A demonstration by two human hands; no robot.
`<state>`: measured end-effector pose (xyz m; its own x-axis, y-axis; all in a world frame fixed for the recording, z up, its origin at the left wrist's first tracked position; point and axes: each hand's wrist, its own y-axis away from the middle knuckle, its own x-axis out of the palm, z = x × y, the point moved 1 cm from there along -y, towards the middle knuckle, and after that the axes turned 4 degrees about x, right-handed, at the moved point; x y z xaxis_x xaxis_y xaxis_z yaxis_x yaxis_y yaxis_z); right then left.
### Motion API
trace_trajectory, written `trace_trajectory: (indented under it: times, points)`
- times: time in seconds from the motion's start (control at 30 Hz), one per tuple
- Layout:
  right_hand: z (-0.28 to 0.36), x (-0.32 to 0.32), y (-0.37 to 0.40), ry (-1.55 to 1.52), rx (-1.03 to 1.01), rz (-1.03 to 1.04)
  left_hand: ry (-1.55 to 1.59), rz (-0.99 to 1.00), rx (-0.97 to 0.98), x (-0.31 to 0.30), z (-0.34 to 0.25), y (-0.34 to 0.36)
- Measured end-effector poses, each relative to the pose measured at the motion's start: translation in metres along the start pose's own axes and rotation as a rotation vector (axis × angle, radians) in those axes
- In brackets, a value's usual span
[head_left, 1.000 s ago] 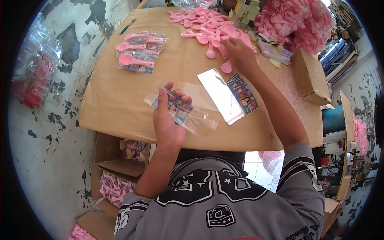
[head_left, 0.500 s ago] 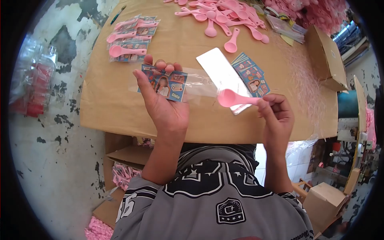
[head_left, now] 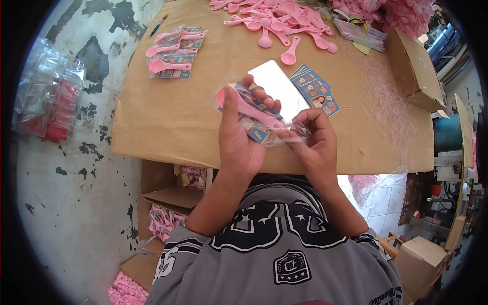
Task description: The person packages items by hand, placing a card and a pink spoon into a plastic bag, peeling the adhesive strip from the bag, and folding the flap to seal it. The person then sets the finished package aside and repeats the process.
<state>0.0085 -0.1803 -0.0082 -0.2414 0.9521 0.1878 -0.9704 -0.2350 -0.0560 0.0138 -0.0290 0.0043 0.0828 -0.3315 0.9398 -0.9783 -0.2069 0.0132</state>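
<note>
My left hand [head_left: 241,145] is closed around a clear plastic bag [head_left: 272,138] with a blue printed card [head_left: 260,133] inside. A pink measuring spoon [head_left: 249,109] lies along the card, its bowl under my left thumb and its handle pointing to my right hand; it appears to be within the bag. My right hand [head_left: 317,140] pinches the bag's right end near the handle tip. Behind my hands lie a white sheet-like stack [head_left: 277,81] and a fan of blue cards [head_left: 317,91].
Filled packets with spoons [head_left: 173,66] lie at the table's left. A heap of loose pink spoons [head_left: 284,18] covers the far side. A cardboard box [head_left: 414,71] stands on the right, beside scattered plastic strands [head_left: 391,112]. Plastic bags [head_left: 48,96] hang at far left.
My right hand has brought the spoon left to the bag, and the spoon now lies over the card. My left hand has moved right, and its fingers have closed around the packet.
</note>
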Motion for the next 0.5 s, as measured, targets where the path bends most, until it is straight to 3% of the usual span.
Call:
trace_trajectory:
  times: [0.2, 0.33, 0.43, 0.5]
  points:
    - [0.008, 0.009, 0.005, 0.288, -0.201, -0.054, -0.065, 0.004, -0.079, -0.007, -0.009, 0.011]
    - [0.034, -0.012, 0.004, 0.773, -0.793, 0.152, -0.023, -0.01, -0.142, -0.016, -0.018, 0.003]
    - [0.046, -0.032, 0.002, 0.464, -0.628, 0.331, 0.063, -0.013, -0.184, -0.029, -0.026, -0.009]
    - [0.041, -0.04, -0.008, 0.498, -0.618, 0.242, 0.105, -0.022, -0.225, -0.028, -0.028, -0.008]
